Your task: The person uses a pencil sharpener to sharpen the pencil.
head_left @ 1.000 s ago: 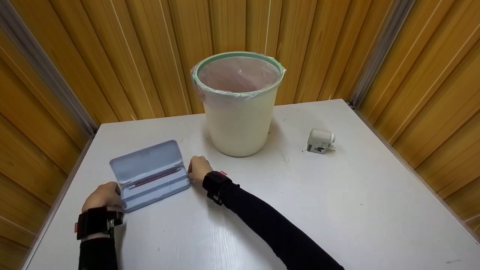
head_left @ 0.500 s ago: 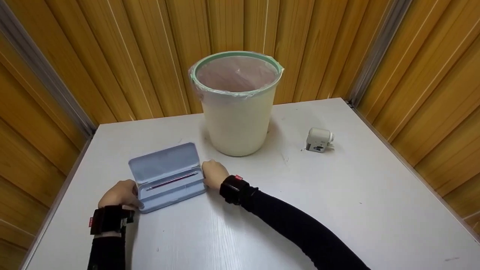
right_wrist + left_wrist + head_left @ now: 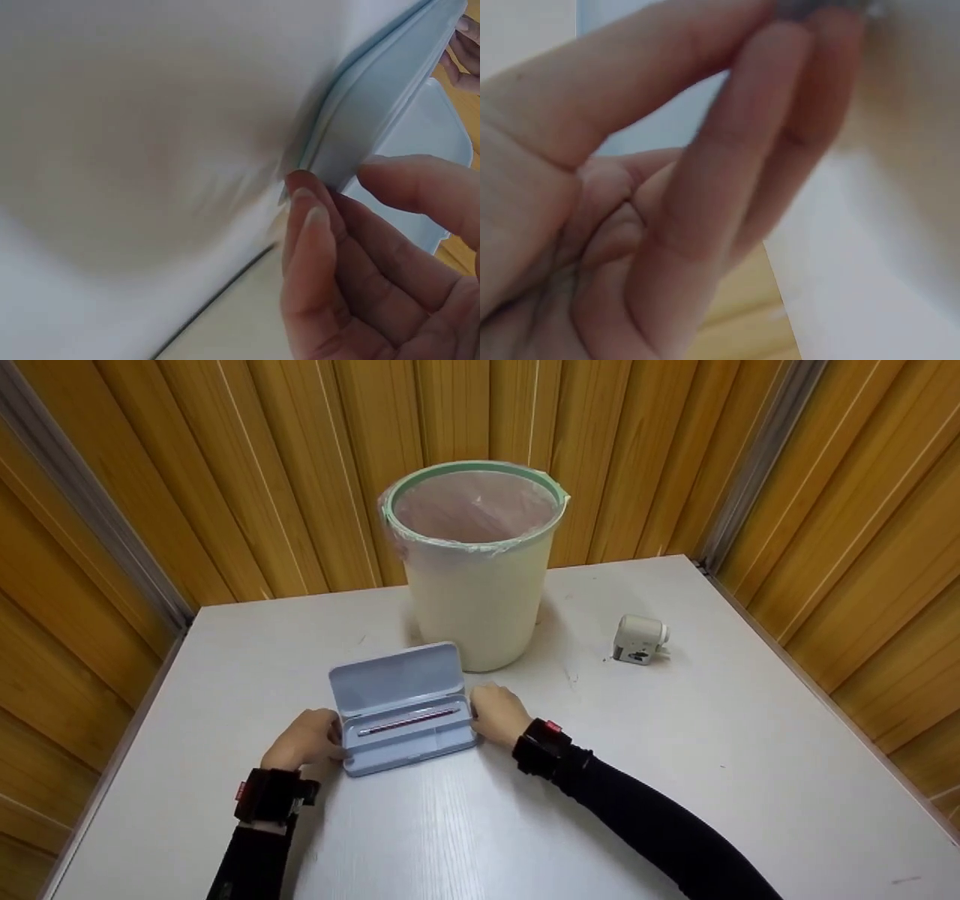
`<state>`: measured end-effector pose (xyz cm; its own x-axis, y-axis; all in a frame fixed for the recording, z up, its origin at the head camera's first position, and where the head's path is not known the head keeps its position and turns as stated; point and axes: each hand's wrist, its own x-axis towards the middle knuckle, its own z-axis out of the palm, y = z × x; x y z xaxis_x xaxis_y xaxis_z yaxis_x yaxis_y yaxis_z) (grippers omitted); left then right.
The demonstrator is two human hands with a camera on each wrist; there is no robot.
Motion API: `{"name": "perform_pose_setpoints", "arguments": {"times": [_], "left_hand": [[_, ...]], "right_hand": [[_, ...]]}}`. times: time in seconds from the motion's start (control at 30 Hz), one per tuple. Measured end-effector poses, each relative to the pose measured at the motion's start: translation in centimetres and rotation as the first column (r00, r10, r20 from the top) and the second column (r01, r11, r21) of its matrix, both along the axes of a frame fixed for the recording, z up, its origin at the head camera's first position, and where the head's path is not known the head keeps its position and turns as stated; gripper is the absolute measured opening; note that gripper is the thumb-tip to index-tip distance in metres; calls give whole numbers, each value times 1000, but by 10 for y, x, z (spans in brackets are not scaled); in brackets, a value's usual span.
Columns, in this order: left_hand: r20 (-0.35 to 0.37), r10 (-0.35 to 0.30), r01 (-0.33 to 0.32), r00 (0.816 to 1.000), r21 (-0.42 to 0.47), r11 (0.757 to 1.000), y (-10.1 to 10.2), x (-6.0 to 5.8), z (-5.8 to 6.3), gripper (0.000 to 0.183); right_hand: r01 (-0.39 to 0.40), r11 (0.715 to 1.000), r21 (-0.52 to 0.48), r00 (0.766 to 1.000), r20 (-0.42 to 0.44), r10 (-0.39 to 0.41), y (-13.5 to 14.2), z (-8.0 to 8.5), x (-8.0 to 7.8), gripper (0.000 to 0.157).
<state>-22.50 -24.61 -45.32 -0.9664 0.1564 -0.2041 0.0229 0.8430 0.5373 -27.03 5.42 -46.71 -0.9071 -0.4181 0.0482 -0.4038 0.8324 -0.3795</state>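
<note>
Although both hands are on the case [image 3: 386,755], its lid [image 3: 397,679] stands raised along the far edge, leaning back, so the inside shows. The case is light blue and lies a little left of the middle of the white surface [image 3: 600,712], in front of the bin [image 3: 476,604]; whether its base rests flat or is slightly raised is hard to tell.

The left hand [image 3: 304,737] has its grip on the left end, thumb and fingers pinching the edge; the left wrist view shows their tips meeting at the very top, where the held part is mostly cut off. The right hand [image 3: 499,712] pinches the right end, and its wrist view shows the thumb on one side of the corner and curled fingers on the other.

Inside, a dark red pencil [image 3: 409,721] lies lengthwise in the rear compartment, with a short divider across the front one, toward the right.

The upper right corner of the lid overlaps the bin's foot in the head view; contact cannot be told. A thin pinkish bag [image 3: 476,506] lines the bin under a green rim [image 3: 450,471]. Well to the right stands a small pale device [image 3: 640,640] with a white knob.
</note>
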Motion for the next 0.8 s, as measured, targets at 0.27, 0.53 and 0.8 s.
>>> {"name": "perform_pose_setpoints", "arguments": {"times": [0.27,0.53,0.8], "left_hand": [[-112,15,-12,994,29,1000,40,0,-11,22],[-201,9,3,980,60,998,75,1,-18,14],[-209,-40,50,977,44,998,91,12,-19,15]], "right_hand": [[57,998,-15,998,-21,-57,40,-2,8,12],[116,993,17,993,-17,-115,71,1,13,12],[115,992,48,993,-19,-114,88,0,20,12]]}}
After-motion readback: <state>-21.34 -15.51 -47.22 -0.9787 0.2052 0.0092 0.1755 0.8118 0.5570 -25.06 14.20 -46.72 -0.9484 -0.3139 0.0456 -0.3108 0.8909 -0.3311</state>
